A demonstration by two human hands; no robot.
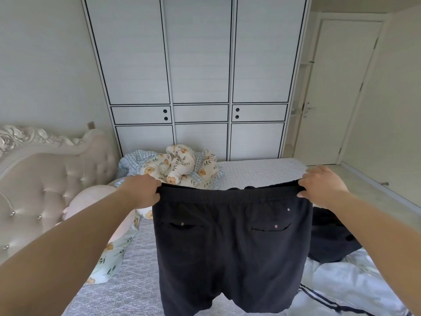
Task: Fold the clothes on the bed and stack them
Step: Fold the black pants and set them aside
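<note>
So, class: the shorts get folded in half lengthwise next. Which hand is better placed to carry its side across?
Probably the right hand: the left hand could hold the black shorts over bare bed, away from the clothes at right.

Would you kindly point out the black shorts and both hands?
black shorts [230, 247], head view, seat panel between pockets.
left hand [145, 192], head view, back of hand.
right hand [323, 188], head view, back of hand.

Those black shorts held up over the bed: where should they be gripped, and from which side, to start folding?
Grip the black shorts at the two ends of the elastic waistband, from the outer sides, as the left hand and right hand do. The band is stretched level, so the legs hang flat, pocket side facing the camera, probably ready to halve lengthwise.
</note>
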